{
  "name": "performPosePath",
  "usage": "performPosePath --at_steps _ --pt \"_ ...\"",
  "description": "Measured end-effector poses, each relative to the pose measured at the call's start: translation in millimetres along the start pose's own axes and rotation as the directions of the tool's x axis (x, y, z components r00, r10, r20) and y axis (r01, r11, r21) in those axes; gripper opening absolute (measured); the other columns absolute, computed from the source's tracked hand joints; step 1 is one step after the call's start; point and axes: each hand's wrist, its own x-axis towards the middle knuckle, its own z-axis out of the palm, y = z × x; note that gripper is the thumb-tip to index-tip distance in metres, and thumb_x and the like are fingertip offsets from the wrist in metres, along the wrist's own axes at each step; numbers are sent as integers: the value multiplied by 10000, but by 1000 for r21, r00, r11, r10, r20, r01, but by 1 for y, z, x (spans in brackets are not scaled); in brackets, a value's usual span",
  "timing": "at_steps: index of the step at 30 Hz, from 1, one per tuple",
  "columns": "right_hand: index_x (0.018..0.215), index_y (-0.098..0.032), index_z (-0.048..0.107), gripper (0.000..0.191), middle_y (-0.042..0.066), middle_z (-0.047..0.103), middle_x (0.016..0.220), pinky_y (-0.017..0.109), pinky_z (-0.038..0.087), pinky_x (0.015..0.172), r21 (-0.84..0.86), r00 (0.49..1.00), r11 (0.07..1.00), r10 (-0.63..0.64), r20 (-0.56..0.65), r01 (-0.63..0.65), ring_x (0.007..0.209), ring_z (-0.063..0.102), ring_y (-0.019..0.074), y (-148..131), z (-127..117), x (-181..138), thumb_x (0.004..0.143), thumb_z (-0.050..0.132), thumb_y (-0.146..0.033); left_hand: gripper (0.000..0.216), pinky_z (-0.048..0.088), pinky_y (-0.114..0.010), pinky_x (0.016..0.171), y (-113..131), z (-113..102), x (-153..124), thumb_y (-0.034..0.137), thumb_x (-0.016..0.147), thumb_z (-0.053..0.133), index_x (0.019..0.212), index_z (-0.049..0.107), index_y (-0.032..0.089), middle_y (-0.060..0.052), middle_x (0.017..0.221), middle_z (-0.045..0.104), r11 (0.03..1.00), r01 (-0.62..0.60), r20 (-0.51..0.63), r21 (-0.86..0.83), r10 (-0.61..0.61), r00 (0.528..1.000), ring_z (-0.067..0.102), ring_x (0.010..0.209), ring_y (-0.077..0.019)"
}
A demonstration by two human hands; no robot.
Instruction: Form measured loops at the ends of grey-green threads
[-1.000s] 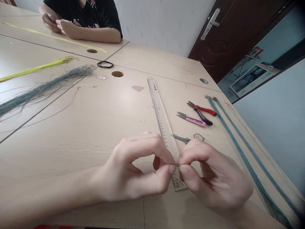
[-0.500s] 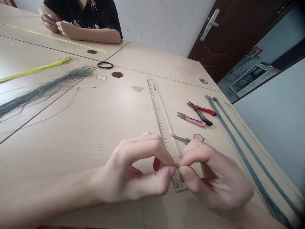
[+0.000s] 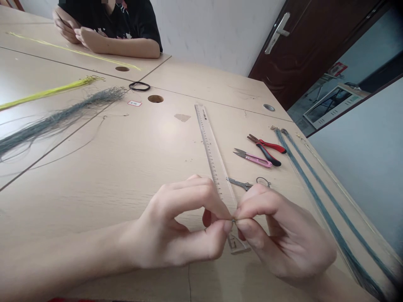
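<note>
In the head view my left hand [image 3: 185, 222] and my right hand [image 3: 280, 230] meet tip to tip above the ruler. Thumb and forefinger of each are pinched together on a short bit of thin fishing line, with a tiny dark spot, perhaps a knot, at the join [image 3: 233, 220]. Most of what they hold is covered by the fingers. A dark strand [image 3: 189, 277] runs down below my left hand. Beneath the hands lies a clear ruler [image 3: 215, 155]. Small scissors [image 3: 241, 183] are partly hidden behind my right hand.
Right of the ruler lie red-black pliers [image 3: 267, 147], pink thread snips [image 3: 253, 158] and blue-grey line bundles [image 3: 317, 197]. At left are a grey line bundle [image 3: 63, 115], a yellow bundle [image 3: 47, 92] and a black loop [image 3: 139, 86]. A person [image 3: 126, 29] sits across the table.
My right thumb has shifted slightly at the pinch. Both hands otherwise stay in place, and the things on the table look the same.
</note>
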Motion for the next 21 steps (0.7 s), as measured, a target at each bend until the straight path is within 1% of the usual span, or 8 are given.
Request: performPosePath --at_steps 12,17,21 --pt "787 -163 536 58 -9 526 627 221 407 501 -26 1000 1000 -11 16 12 566 497 92 0 0 0 809 563 -117 168 389 -278 536 1 -1 -1 -1 686 547 701 545 166 11 577 523 1000 10 -2 24 -10 1000 445 532 -98" --pt "788 -168 536 65 -9 525 624 215 407 490 -33 1000 999 -17 16 17 564 490 94 1 0 1 809 548 -108 173 386 -273 539 0 0 -1 -9 676 545 700 544 162 13 583 512 999 34 -7 32 -34 999 445 542 -96" --pt "781 -163 536 70 -10 523 617 216 401 487 -44 999 998 -38 10 38 559 487 92 0 1 2 804 541 -97 178 387 -270 542 1 0 0 -11 675 538 705 553 164 18 580 501 999 19 -16 44 -19 1000 439 537 -93"
